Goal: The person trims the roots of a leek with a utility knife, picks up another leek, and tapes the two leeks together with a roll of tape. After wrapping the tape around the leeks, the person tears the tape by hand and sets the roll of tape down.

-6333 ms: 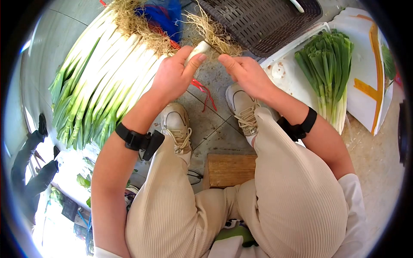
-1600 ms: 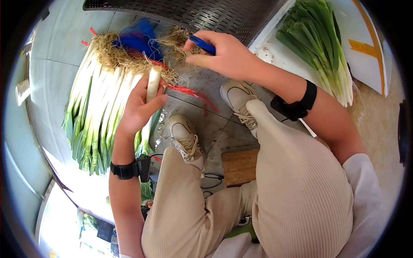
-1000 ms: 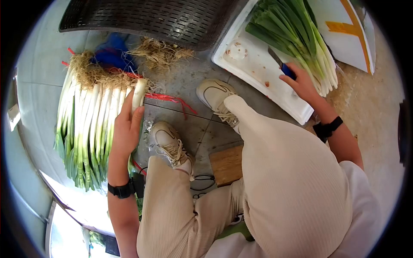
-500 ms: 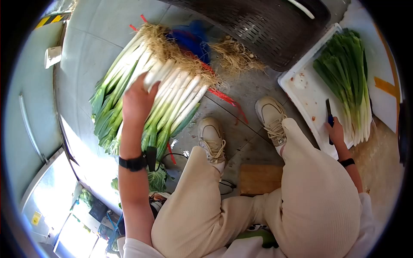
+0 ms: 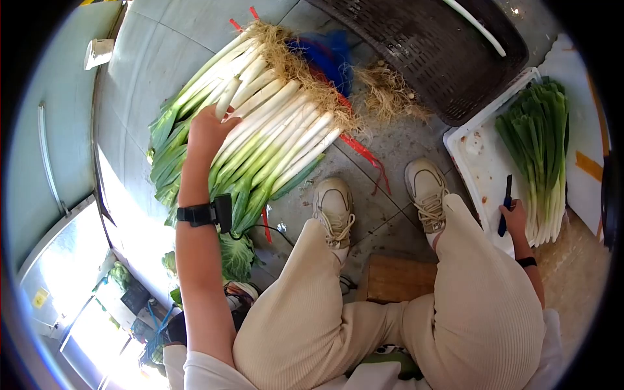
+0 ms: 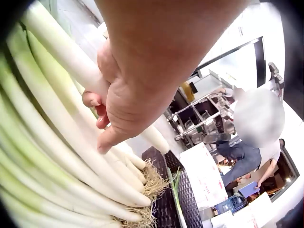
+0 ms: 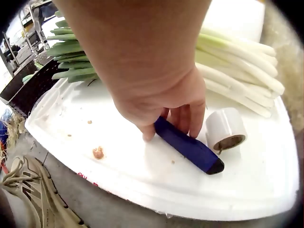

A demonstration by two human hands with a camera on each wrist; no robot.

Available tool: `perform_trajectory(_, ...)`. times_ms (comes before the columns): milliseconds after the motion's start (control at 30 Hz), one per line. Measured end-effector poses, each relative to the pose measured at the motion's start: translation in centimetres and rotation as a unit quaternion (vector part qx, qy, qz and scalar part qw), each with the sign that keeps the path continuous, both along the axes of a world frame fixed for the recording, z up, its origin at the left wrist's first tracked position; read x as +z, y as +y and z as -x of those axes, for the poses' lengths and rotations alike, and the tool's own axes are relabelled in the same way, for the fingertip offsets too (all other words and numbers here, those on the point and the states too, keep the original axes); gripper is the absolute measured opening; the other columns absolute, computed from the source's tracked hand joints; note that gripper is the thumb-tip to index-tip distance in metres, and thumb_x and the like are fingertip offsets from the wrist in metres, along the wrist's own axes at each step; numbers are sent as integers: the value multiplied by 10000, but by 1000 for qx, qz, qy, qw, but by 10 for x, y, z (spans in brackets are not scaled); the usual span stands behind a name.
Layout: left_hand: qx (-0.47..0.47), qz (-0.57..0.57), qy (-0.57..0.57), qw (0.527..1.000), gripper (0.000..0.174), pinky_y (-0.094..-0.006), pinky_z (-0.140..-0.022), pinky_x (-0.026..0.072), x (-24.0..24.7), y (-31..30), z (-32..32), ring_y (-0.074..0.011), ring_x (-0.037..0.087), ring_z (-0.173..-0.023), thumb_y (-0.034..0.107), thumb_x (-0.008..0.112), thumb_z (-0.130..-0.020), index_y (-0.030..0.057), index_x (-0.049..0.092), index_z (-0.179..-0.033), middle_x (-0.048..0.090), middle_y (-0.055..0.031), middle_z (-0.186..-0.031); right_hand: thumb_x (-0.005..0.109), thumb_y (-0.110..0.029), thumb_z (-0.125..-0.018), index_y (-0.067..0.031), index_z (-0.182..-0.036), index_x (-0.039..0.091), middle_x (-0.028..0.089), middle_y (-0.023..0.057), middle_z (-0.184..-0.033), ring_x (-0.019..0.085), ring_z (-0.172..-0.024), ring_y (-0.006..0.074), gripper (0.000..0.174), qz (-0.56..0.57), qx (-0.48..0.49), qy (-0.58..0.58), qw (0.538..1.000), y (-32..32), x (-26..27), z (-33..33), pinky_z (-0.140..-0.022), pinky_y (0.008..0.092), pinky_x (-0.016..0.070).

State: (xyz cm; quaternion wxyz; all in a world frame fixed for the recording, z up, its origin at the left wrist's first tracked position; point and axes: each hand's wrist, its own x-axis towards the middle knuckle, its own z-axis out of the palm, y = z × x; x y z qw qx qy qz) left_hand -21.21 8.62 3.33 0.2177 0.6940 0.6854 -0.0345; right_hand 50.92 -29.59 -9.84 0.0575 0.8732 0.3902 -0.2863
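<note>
My left hand (image 5: 209, 135) grips a leek (image 5: 226, 97) by its white shaft, the bare cut end sticking up past the fingers. Beneath it spreads a pile of leeks (image 5: 266, 140), many with roots still on, white ends toward the back. In the left wrist view, thumb and fingers wrap the held leek (image 6: 66, 50). At the right, my right hand (image 5: 517, 220) holds a knife by its blue handle (image 7: 187, 148), low over a white foam tray (image 5: 473, 170). Beside that hand lies a bunch of leeks (image 5: 536, 149). The blade is hidden in the right wrist view.
A roll of tape (image 7: 225, 126) sits on the tray near the knife. Cut roots (image 5: 388, 91) lie on the tiles before a dark plastic basket (image 5: 448, 71). Blue plastic (image 5: 328, 58) and red twine (image 5: 370, 156) lie by the pile. A wooden block (image 5: 402, 278) stands between the legs.
The left hand has carried its leek left over the pile from the pile's right side. The right hand has brought the knife from near the cut roots down to the foam tray.
</note>
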Motion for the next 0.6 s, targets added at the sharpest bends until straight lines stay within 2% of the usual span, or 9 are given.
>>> perform_trajectory(100, 39, 1, -11, 999, 340, -386, -755, 535, -4, -8, -7, -283, 690, -818, 344, 806, -777, 74, 713, -962, 716, -139, -922, 797, -266, -762, 7, -1038, 583, 651, 151, -855, 644, -795, 319, 443, 4, -5, -14, 1000, 0, 3, 5, -748, 423, 508)
perform_trajectory(167, 34, -18, -11, 999, 352, -388, -753, 533, -3, -14, -12, -286, 688, -822, 357, 812, -771, 74, 715, -956, 713, -140, -908, 792, -250, -761, 1, -1115, 568, 643, 171, -957, 630, -897, 332, 488, -43, 26, -40, 998, -8, -3, 1, -815, 428, 495)
perform_trajectory(200, 28, -37, -10, 999, 363, -391, -751, 531, -2, -17, -15, -289, 687, -825, 370, 819, -765, 75, 718, -951, 709, -141, -895, 792, -250, -761, 1, -1115, 568, 643, 171, -957, 630, -897, 332, 488, -42, 26, -41, 998, -7, -1, 3, -815, 428, 495)
perform_trajectory(267, 30, -34, -22, 999, 369, -390, -749, 529, -2, -24, -19, -296, 683, -826, 368, 830, -754, 73, 719, -946, 705, -141, -900, 770, -222, -766, 1, -1172, 559, 617, 202, -1105, 603, -1051, 353, 509, -53, 5, -46, 998, -6, 2, 5, -909, 440, 472)
perform_trajectory(333, 32, -31, -34, 998, 375, -390, -747, 528, -7, -31, -22, -303, 679, -827, 366, 842, -744, 71, 720, -941, 701, -141, -905, 764, -214, -767, 1, -1187, 550, 615, 204, -1109, 598, -1057, 361, 518, -59, 14, -53, 997, -8, 0, 3, -916, 443, 469)
perform_trajectory(400, 30, -55, -92, 994, 392, -392, -746, 529, -18, -40, -25, -310, 672, -830, 352, 864, -720, 72, 721, -953, 687, -135, -935, 758, -207, -769, 0, -1202, 541, 613, 205, -1113, 593, -1063, 369, 527, -64, 23, -62, 996, -8, 0, 1, -923, 446, 465)
perform_trajectory(500, 26, -77, -58, 995, 382, -396, -740, 531, -24, -42, -33, -315, 663, -833, 331, 868, -711, 68, 712, -940, 668, -128, -966, 753, -197, -769, -8, -1223, 534, 609, 204, -1118, 580, -1093, 367, 538, -78, 22, -63, 995, -6, 4, 4, -948, 439, 453)
perform_trajectory(600, 24, -87, -41, 995, 356, -400, -732, 532, -20, -41, -39, -329, 658, -832, 314, 858, -714, 67, 700, -916, 667, -129, -959, 737, -167, -777, -9, -1183, 547, 601, 188, -1082, 579, -1058, 348, 475, -105, 38, -87, 990, -4, 12, 11, -931, 436, 448)
